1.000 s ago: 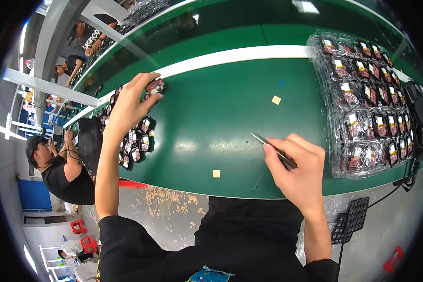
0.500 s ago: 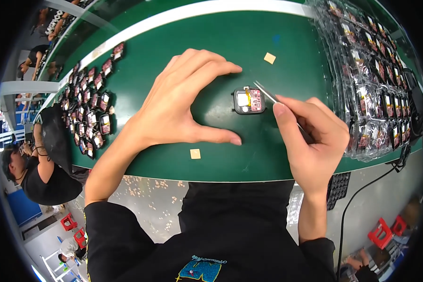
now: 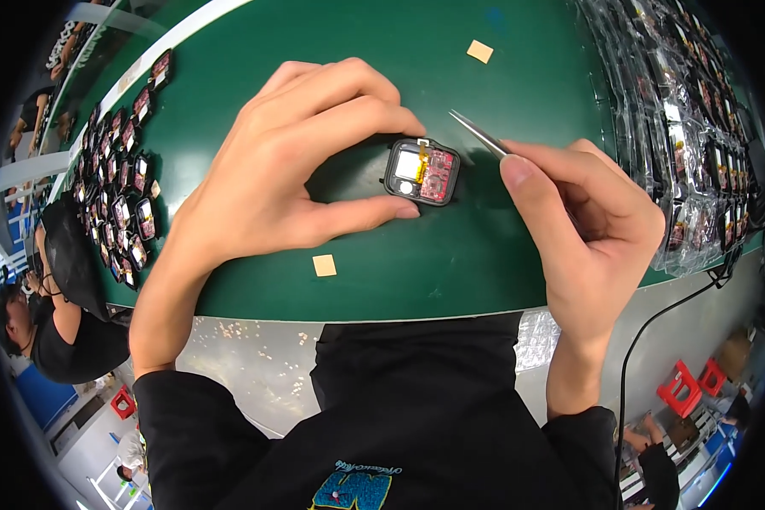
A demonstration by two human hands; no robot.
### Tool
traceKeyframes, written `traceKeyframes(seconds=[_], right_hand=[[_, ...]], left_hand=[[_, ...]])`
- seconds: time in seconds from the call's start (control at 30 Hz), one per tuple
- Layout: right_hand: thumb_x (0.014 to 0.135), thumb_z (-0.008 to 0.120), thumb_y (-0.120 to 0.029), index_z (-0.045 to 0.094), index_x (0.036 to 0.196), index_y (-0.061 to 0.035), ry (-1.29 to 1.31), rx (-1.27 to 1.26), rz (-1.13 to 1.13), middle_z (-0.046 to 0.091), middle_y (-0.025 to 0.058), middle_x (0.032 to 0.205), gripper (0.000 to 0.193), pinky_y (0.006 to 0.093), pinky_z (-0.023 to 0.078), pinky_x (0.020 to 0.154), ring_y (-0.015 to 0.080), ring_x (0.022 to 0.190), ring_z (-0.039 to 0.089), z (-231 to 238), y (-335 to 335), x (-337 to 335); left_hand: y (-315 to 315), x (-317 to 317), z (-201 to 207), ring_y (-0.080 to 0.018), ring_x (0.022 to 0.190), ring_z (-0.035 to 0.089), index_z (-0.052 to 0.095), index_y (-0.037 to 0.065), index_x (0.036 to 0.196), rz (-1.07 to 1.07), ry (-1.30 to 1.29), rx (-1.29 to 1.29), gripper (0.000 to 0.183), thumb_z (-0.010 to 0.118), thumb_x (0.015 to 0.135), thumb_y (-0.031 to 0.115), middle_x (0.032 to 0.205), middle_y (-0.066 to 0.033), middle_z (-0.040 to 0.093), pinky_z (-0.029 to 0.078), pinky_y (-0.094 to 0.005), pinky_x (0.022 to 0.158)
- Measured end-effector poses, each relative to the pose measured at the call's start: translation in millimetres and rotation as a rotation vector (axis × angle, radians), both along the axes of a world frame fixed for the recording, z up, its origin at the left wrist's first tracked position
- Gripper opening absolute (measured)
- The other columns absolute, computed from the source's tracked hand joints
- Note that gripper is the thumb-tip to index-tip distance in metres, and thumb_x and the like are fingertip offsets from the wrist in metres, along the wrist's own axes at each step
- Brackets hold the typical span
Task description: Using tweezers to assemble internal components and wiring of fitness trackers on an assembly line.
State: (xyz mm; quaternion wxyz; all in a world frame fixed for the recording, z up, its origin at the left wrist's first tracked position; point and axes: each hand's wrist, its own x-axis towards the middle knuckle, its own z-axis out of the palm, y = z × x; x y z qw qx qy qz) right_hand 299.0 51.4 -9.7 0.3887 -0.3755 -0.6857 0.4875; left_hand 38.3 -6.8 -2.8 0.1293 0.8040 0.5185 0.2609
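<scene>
An open black smartwatch case (image 3: 422, 172) shows a red circuit board, a whitish rectangular part and a yellow flex strip inside. My left hand (image 3: 289, 161) holds it from the left, thumb at its lower edge and a fingertip at its upper edge. Whether it rests on the green table (image 3: 382, 280) or is slightly lifted, I cannot tell. In my right hand (image 3: 582, 212), thumb and forefinger pinch metal tweezers (image 3: 478, 133). Their tips point up and left, beyond the case's upper right corner and apart from it.
Many similar open cases (image 3: 115, 183) are crowded at the left. Stacked clear plastic trays (image 3: 680, 144) with more cases stand at the right. Two small beige squares lie on the table, one near (image 3: 325, 265) and one far (image 3: 479, 52). A co-worker (image 3: 68, 314) is beyond the left edge.
My left hand has closed in from the left and taken hold of the smartwatch case, which is now slightly turned. The tweezers have shifted up, away from the case.
</scene>
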Motion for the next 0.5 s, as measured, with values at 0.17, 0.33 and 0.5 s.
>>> traceKeyframes(seconds=[0.17, 0.33, 0.5], right_hand=[[0.099, 0.078, 0.008, 0.083, 0.112, 0.0073, -0.024, 0.032, 0.034, 0.067, 0.0002, 0.085, 0.014, 0.0199, 0.038, 0.064, 0.0029, 0.073, 0.057, -4, 2, 4], [0.095, 0.080, 0.010, 0.083, 0.107, 0.0072, -0.062, 0.077, 0.095, 0.067, 0.0012, 0.083, 0.013, 0.0197, 0.039, 0.064, 0.0040, 0.071, 0.058, -2, 4, 10], [0.089, 0.081, 0.011, 0.083, 0.101, 0.0069, -0.157, 0.156, 0.139, 0.065, 0.0022, 0.075, 0.013, 0.0211, 0.037, 0.059, 0.0046, 0.064, 0.055, -3, 3, 4]], left_hand=[[4, -1, 0, -0.0257, 0.097, 0.065, 0.082, 0.007, 0.120, -0.088, 0.045, 0.033, 0.060, 0.100, 0.066, 0.026, 0.113, -0.0058, 0.074, 0.053, -0.0367, 0.085], [-1, -1, 1, -0.0234, 0.087, 0.066, 0.081, 0.003, 0.121, -0.054, -0.071, -0.070, 0.060, 0.098, 0.070, 0.029, 0.108, -0.0082, 0.076, 0.047, -0.0352, 0.083], [-2, -8, 1, -0.0224, 0.085, 0.065, 0.082, 0.000, 0.121, -0.062, -0.075, -0.105, 0.060, 0.096, 0.072, 0.031, 0.100, -0.0096, 0.077, 0.044, -0.0342, 0.081]])
